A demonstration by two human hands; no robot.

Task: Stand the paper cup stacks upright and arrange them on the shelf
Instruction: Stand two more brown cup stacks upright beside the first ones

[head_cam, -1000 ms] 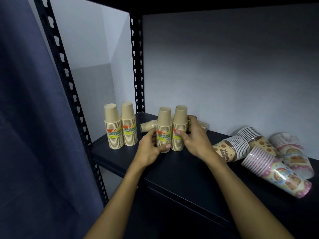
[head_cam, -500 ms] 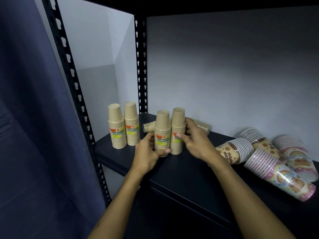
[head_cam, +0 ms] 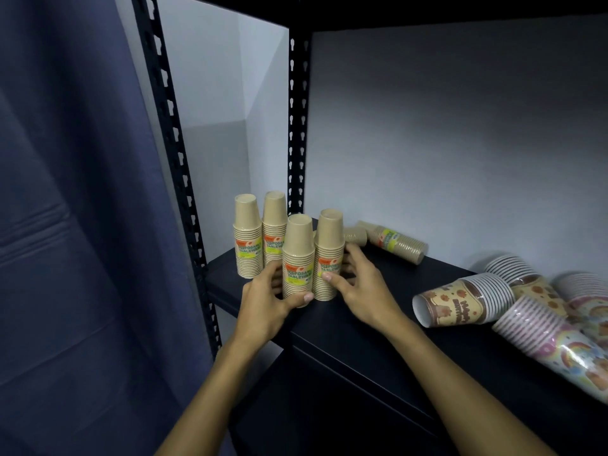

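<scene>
Near the shelf's (head_cam: 362, 327) front-left corner, the left hand (head_cam: 266, 304) grips the left kraft cup stack (head_cam: 297, 258), thumb curled across its base. The right hand (head_cam: 358, 284) curls around the right kraft cup stack (head_cam: 329, 255) touching it. Both stand upright, just beside two more upright stacks (head_cam: 260, 235) at the left edge. Printed party cup stacks (head_cam: 467, 301) lie toppled toward the right edge.

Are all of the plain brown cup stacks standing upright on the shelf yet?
No, a brown cup stack lies on its side at the back of the shelf, behind the right hand.
</scene>
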